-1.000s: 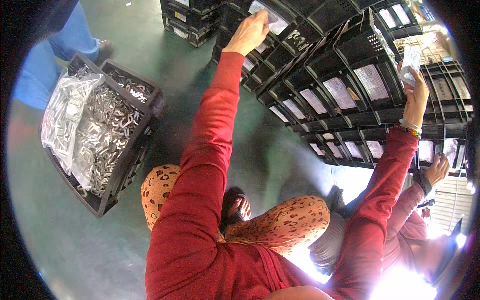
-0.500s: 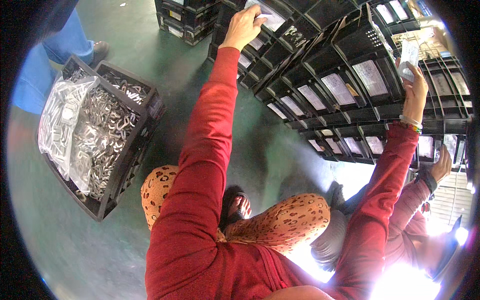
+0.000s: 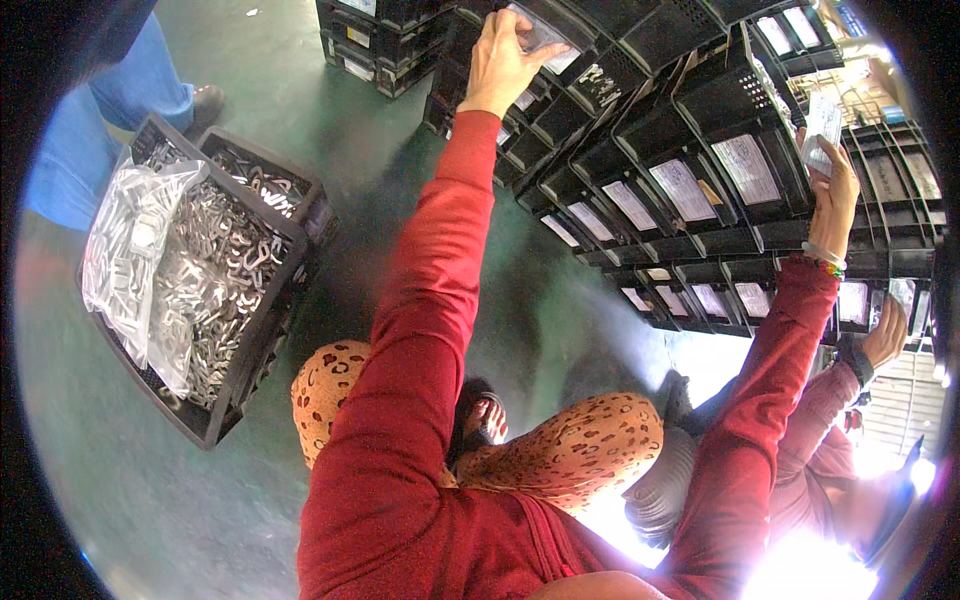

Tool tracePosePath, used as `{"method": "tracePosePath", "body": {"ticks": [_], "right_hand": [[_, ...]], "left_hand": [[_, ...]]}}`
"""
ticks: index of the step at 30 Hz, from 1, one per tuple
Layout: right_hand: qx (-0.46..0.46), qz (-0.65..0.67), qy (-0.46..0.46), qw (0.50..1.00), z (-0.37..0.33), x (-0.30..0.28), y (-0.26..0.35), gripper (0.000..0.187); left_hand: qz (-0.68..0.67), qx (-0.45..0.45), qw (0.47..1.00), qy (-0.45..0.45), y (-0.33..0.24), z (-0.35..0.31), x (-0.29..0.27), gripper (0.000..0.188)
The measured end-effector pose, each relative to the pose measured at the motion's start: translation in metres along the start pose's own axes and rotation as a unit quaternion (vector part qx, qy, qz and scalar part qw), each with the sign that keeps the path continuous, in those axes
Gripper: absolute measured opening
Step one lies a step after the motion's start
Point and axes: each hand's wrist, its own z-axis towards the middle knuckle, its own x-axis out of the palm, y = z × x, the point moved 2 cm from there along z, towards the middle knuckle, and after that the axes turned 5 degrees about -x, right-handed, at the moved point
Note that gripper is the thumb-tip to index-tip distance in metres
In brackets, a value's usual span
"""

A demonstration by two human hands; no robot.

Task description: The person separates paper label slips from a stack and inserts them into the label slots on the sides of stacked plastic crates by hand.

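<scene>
At the top, my left hand (image 3: 498, 66) reaches to the front of a black plastic crate (image 3: 640, 30). Its thumb and bent fingers close on a white label (image 3: 560, 58) in the crate's label pocket; the fingers partly hide it. Over on the right, my right hand (image 3: 834, 192) is raised beside the stacked crates. It grips a few white paper slips (image 3: 823, 122) between thumb and fingers, with their upper part standing clear of the hand.
Stacked black crates with white labels (image 3: 746, 168) fill the upper right. On the floor at left stands a black crate (image 3: 225, 425) of metal hooks and a plastic bag (image 3: 135, 245). A person's jeans (image 3: 60, 165) are behind it. Another person's hand (image 3: 884, 335) touches crates at right.
My left hand has shifted slightly right and down in view, its thumb now stretched across the label. The whole scene has shifted a little too. My right hand still holds the slips.
</scene>
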Motion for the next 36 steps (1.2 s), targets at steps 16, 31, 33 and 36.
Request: {"method": "tracePosePath", "body": {"ticks": [16, 31, 33, 36], "right_hand": [[-0.006, -0.022, -0.023, 0.999, -0.013, 0.010, 0.005, 0.027], [-0.012, -0.049, -0.024, 0.998, -0.010, 0.007, 0.005, 0.030], [-0.010, -0.043, -0.024, 0.999, -0.018, 0.017, 0.007, 0.030], [-0.004, -0.009, -0.043, 0.999, -0.024, 0.022, 0.008, 0.023]], "left_hand": [[0.081, 0.079, 0.993, -0.033, 0.025, 0.000, 0.029, 0.013], [0.062, -0.098, 0.993, 0.003, 0.021, 0.026, 0.014, 0.023], [0.111, -0.115, 0.984, 0.079, 0.021, 0.033, 0.009, 0.024], [0.126, -0.131, 0.979, 0.089, 0.016, 0.033, 0.008, 0.025]]}}
